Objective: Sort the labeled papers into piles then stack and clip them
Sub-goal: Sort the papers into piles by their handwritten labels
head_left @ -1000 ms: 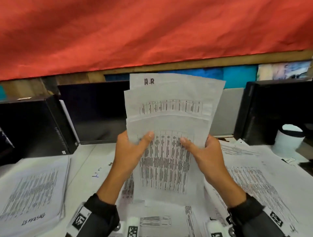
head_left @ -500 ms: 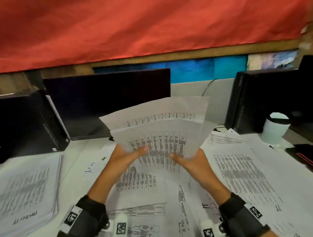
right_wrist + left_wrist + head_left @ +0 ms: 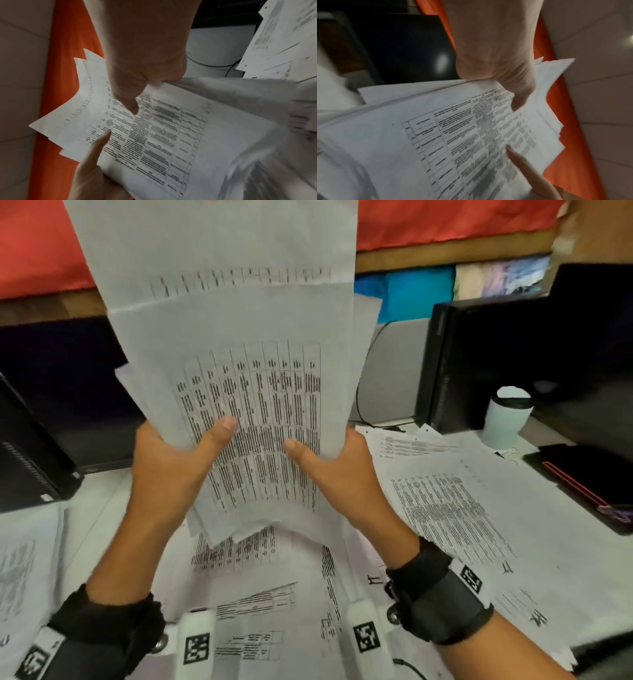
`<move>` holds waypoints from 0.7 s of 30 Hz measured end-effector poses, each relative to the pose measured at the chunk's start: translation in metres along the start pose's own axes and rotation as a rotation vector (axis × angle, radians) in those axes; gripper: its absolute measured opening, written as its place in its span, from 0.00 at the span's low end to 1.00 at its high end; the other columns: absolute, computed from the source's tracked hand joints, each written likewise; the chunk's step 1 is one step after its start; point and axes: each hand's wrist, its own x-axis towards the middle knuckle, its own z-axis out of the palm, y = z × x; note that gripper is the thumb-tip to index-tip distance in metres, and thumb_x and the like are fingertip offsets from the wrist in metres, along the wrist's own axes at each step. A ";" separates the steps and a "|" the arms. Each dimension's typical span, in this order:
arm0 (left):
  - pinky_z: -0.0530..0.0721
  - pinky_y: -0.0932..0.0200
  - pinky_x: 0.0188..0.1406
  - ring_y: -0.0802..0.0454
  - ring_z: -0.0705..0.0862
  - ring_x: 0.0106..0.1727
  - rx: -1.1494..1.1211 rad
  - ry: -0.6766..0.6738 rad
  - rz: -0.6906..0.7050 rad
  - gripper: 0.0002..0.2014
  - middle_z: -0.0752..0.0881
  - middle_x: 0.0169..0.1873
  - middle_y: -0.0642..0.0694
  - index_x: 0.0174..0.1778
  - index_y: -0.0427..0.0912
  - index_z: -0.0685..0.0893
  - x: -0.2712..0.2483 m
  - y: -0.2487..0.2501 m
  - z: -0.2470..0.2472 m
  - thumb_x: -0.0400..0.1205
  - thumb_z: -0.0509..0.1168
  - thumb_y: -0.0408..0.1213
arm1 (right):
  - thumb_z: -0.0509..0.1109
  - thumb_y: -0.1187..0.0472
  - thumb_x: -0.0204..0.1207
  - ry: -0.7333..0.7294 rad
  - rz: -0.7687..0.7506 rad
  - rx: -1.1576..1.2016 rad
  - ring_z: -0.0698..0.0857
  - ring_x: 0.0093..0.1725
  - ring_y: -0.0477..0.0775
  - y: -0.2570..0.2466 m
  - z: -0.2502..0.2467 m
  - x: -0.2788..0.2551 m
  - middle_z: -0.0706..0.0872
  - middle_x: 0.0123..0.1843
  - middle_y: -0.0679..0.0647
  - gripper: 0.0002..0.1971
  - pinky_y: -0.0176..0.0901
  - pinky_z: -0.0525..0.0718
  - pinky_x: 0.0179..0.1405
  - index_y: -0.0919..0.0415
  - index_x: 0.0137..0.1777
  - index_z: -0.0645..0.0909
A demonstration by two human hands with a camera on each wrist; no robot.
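Observation:
I hold a sheaf of printed papers (image 3: pixel 246 344) upright above the desk, its sheets fanned and uneven at the top. My left hand (image 3: pixel 171 460) grips its lower left edge, thumb on the front sheet and fingers hidden behind. My right hand (image 3: pixel 329 467) grips the lower right edge the same way. The left wrist view shows the sheaf (image 3: pixel 453 135) under my left hand (image 3: pixel 505 81). In the right wrist view my right hand (image 3: pixel 142 75) has its thumb pressed on the table print of the sheaf (image 3: pixel 163 128). More printed papers (image 3: pixel 260 583) lie on the desk below.
A paper pile (image 3: pixel 455 515) with handwritten labels spreads over the desk at right. Another pile (image 3: pixel 24 570) sits at left. Dark computer cases stand at left (image 3: pixel 30 467) and right (image 3: pixel 479 364), with a monitor (image 3: pixel 68 378) behind. A white cup (image 3: pixel 507 419) stands at right.
The sheaf dipped low and tilted flat towards the desk, then came back up, closer to the camera and upright. Both hands kept hold of it.

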 end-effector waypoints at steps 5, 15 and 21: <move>0.92 0.46 0.58 0.48 0.94 0.57 -0.113 -0.077 -0.147 0.33 0.95 0.55 0.48 0.65 0.45 0.88 -0.008 -0.037 -0.007 0.65 0.88 0.49 | 0.85 0.54 0.76 -0.093 0.101 0.035 0.94 0.58 0.41 0.016 -0.011 -0.013 0.95 0.58 0.41 0.21 0.36 0.92 0.55 0.50 0.69 0.88; 0.88 0.38 0.66 0.47 0.93 0.61 -0.100 -0.099 -0.223 0.25 0.94 0.58 0.47 0.66 0.45 0.88 0.002 -0.053 -0.016 0.73 0.85 0.41 | 0.85 0.55 0.75 -0.106 0.145 0.080 0.94 0.56 0.40 0.018 -0.009 -0.004 0.96 0.55 0.39 0.19 0.31 0.90 0.51 0.49 0.65 0.89; 0.89 0.44 0.65 0.56 0.93 0.60 0.008 -0.165 -0.203 0.18 0.94 0.58 0.56 0.67 0.51 0.89 -0.007 -0.049 -0.001 0.80 0.77 0.43 | 0.78 0.60 0.83 -0.102 0.204 -0.110 0.93 0.56 0.38 0.039 -0.026 -0.034 0.95 0.54 0.38 0.12 0.33 0.91 0.54 0.48 0.64 0.89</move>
